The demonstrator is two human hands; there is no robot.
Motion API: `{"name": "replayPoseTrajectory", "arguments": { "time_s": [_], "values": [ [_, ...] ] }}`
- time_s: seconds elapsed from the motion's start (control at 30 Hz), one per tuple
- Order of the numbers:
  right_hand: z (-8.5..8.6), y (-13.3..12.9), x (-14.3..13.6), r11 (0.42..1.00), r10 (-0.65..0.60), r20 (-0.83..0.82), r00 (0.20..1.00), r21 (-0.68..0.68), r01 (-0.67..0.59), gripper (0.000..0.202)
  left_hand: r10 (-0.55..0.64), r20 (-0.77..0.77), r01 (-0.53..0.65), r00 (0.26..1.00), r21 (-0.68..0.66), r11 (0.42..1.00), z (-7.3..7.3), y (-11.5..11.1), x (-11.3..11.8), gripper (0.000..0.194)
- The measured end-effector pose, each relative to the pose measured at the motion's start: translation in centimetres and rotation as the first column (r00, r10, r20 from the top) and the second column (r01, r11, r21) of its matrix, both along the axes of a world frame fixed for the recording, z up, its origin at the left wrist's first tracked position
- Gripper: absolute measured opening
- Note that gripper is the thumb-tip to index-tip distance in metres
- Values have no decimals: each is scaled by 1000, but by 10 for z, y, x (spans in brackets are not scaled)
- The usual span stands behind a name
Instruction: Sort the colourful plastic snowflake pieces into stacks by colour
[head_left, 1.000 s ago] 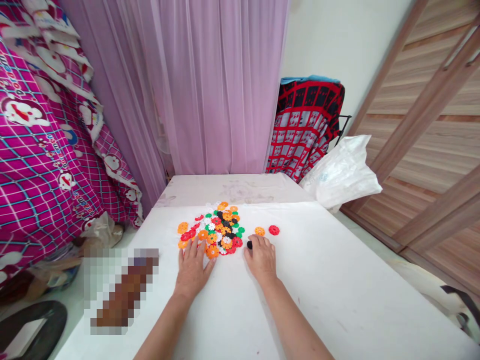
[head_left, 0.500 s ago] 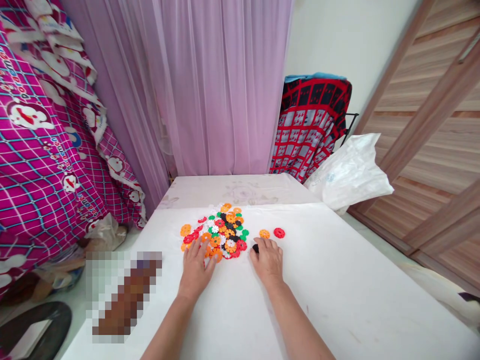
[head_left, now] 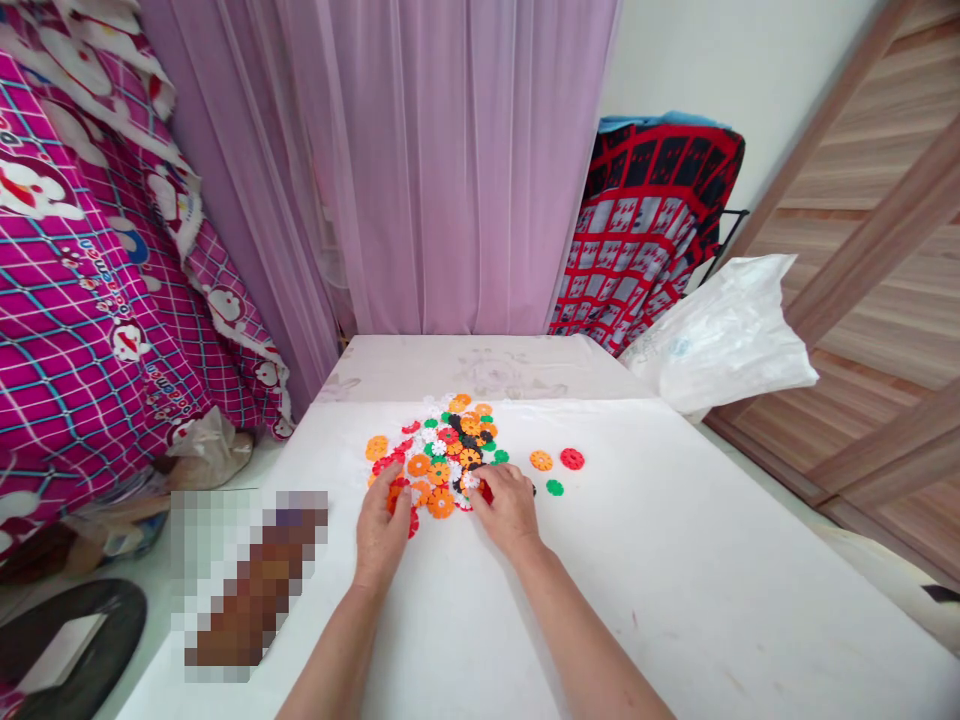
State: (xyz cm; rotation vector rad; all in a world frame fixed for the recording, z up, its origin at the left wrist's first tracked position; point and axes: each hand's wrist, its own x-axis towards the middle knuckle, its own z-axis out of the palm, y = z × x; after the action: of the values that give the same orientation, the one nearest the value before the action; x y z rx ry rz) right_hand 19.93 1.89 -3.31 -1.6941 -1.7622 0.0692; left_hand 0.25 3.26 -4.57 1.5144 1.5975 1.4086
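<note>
A heap of flower-shaped plastic discs in orange (head_left: 441, 502), red, green, black and white lies on the white tabletop. At the heap's left edge, my left hand (head_left: 381, 528) rests with thumb and fingers apart, around red and orange discs. My right hand (head_left: 508, 508) reaches into the heap's right side. A white disc (head_left: 470, 480) sits between its thumb and index fingertips, with a red disc partly hidden under the fingers. Right of the heap lie single discs: an orange one (head_left: 541, 460), a red one (head_left: 572, 459) and a green one (head_left: 555, 488). A black disc shows partly behind my right hand.
The white tabletop (head_left: 675, 560) runs to a floral-patterned strip at its far end. A white plastic bag (head_left: 724, 335) stands beyond the right edge. Purple curtains (head_left: 465, 170) hang behind, and a pink patterned cloth (head_left: 90, 280) hangs at left. A blurred patch covers the left table edge.
My right hand has moved left from beside the black disc to the heap, uncovering a green disc. My left hand has shifted slightly down the heap's left side. The view has tilted a little.
</note>
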Motion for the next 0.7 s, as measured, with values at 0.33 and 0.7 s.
{"name": "replayPoseTrajectory", "arguments": {
  "time_s": [0.33, 0.7],
  "values": [
    [-1, 1, -1, 999, -10, 21, 1000, 35, 9, 11, -14, -30, 14, 999, 5, 1000, -1, 1, -1, 40],
    [5, 8, -10, 995, -98, 44, 994, 22, 97, 9, -19, -46, 18, 999, -25, 1000, -1, 1, -1, 43]
  ]
}}
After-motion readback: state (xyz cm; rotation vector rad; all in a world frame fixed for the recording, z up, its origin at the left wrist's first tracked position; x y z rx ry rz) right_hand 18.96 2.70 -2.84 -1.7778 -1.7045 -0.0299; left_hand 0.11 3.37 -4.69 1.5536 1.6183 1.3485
